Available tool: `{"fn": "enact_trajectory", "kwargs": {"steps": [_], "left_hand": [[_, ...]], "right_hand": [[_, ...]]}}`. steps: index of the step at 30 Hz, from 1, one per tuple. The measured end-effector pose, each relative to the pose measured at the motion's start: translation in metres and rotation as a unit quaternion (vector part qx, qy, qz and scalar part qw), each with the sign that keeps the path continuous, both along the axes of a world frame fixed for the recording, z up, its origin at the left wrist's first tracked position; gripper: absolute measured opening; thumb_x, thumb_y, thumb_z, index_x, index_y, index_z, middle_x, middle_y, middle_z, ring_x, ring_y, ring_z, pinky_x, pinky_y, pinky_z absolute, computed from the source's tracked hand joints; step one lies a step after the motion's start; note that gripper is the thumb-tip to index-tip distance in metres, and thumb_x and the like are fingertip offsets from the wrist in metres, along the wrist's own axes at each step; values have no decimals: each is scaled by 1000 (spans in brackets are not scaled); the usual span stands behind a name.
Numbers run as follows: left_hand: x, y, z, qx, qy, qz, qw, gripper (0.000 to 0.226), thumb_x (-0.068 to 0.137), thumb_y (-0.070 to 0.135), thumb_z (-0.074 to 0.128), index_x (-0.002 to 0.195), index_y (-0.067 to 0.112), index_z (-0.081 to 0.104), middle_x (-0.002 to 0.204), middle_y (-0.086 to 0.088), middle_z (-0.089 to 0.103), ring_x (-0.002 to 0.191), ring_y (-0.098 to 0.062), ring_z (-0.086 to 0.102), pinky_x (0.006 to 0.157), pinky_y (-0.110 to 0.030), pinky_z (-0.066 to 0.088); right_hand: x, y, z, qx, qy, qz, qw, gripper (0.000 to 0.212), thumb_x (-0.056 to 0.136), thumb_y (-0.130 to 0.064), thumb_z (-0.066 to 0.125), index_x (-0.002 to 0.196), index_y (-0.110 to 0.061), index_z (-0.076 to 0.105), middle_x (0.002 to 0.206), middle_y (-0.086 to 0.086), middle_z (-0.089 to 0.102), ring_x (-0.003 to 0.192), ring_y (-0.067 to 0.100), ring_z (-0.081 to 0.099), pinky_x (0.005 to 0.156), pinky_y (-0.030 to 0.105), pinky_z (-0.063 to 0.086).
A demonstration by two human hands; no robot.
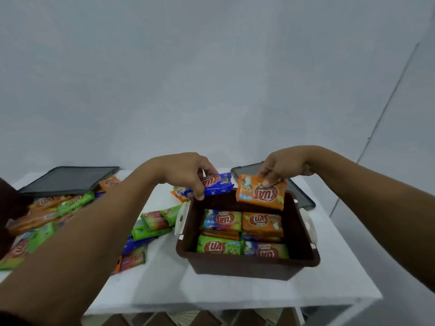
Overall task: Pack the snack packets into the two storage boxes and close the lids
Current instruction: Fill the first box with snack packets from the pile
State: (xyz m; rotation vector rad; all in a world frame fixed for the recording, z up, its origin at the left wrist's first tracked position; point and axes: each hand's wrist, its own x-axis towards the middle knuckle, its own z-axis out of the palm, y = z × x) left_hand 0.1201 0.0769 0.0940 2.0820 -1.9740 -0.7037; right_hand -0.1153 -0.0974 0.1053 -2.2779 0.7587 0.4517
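While the left hand point(188, 170) pinches a blue packet point(217, 184) and the right hand point(282, 165) an orange packet point(261, 194) above the brown storage box point(247, 267) | step: filling | box on worktop point(235, 295), packets stacked inside | next: lower both flat onto the stack.

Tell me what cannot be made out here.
Head view:
- Dark thing at left edge: cut off; perhaps the second box.
- Brown box: packets under the top layer are covered.
- Right lid: partly behind the right hand and its orange packet.
- Loose packets: partly behind the arm of the left hand, which holds a blue packet.
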Motion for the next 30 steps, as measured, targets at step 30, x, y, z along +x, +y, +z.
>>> {"fn": "enact_trajectory", "kwargs": {"steps": [30], "left_hand": [[-49, -20, -110, -10, -252, -10, 968, 63, 84, 43, 79, 140, 22, 59, 132, 0, 51, 123, -19, 50, 98, -37, 51]], "right_hand": [[0, 33, -113, -392, 3, -18, 920, 19, 87, -15, 61, 95, -26, 73, 90, -5, 69, 79, 16, 64, 68, 31, 56]]}}
